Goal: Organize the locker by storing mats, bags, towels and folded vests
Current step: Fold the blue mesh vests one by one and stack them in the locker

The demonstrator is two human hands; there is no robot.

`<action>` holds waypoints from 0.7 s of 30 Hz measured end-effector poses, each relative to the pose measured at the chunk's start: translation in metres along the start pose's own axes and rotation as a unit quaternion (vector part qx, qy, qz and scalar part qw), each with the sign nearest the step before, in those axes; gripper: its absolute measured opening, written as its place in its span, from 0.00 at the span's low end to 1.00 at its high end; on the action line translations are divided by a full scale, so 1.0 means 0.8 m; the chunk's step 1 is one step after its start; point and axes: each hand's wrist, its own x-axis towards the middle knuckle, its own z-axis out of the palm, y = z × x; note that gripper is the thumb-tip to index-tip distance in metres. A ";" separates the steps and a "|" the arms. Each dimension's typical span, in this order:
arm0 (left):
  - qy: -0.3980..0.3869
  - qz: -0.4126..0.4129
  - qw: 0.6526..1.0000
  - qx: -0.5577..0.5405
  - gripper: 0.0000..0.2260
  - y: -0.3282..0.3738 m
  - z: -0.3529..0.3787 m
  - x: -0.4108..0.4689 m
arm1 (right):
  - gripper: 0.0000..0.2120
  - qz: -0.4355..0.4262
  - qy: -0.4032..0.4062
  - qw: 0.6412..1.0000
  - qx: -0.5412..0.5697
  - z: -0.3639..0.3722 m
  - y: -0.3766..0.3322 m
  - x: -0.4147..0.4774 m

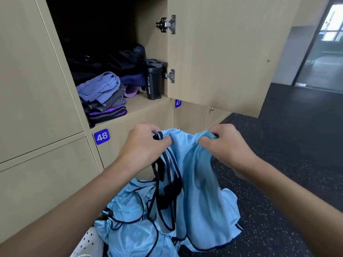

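With the left hand (146,145) and right hand (225,145) each pinching the upper edge of the light-blue vest (196,175), which hangs above the white basket (89,242) below the open locker (146,105), best pull it taut and shake tangled straps free before folding.

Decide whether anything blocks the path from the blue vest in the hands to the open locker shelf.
Nothing visible stands between the vest and the opening; the door is swung aside. On the shelf, folded clothes fill the front left and a bottle stands right, with bare board between.
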 end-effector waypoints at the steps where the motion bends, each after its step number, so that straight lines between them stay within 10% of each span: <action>1: -0.014 -0.010 0.999 -0.030 0.08 0.001 0.003 0.000 | 0.14 0.019 -0.019 0.998 0.049 0.003 -0.004 -0.004; 8: -0.138 -0.037 0.955 -0.259 0.17 0.005 0.005 -0.004 | 0.09 -0.009 -0.238 0.917 0.321 0.007 -0.020 -0.023; 15: -0.088 -0.034 0.929 -0.357 0.23 0.011 -0.012 0.004 | 0.13 -0.057 -0.059 0.956 0.282 0.002 -0.012 -0.016; 21: -0.038 -0.074 0.882 -0.463 0.22 0.019 -0.027 0.014 | 0.49 -0.031 -0.202 0.932 0.300 0.012 0.001 -0.022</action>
